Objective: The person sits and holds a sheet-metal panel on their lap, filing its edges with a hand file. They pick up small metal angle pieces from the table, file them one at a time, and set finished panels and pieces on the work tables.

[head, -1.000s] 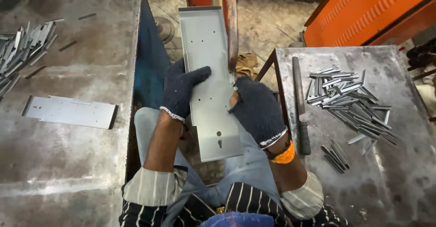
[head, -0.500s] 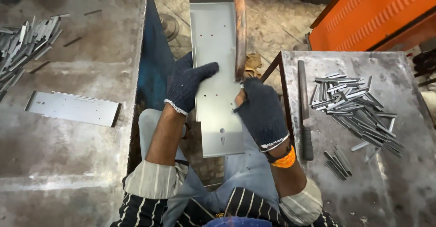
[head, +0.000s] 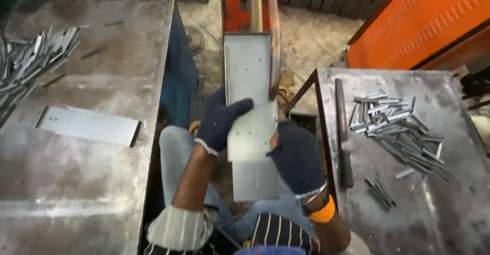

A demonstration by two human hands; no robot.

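Both grips close on one long grey metal channel [head: 249, 107], a flat sheet piece with low folded side walls and small punched holes, held lengthwise over the person's lap in the gap between two steel surfaces. The right hand [head: 296, 158], in a dark knit glove with an orange band at the wrist, clamps the channel's right edge near its near end, palm down and fingers curled under. The left hand [head: 220, 122], gloved the same, lies across the left wall a little farther up, with its thumb stretched over the flat face. The gap is narrow: the left surface [head: 76, 194] ends in a straight edge just left of the left forearm, and the near-left corner of the right surface [head: 459, 209] comes in close beside the right wrist, so the channel has free room only forward and back. On the left surface a flat grey plate [head: 89, 126] lies near the inner edge, and a heap of short metal strips [head: 30, 61] sits at its far-left edge. On the right surface a long dark bar [head: 343, 127] runs along the left edge, with a pile of small metal strips [head: 395, 127] spread toward the middle. Farther on, the channel's far end reaches up to an orange machine [head: 237, 5], where a rusty upright bar [head: 274, 46] stands touching or just beside the channel's right wall. Beyond lies dusty floor [head: 316, 35].
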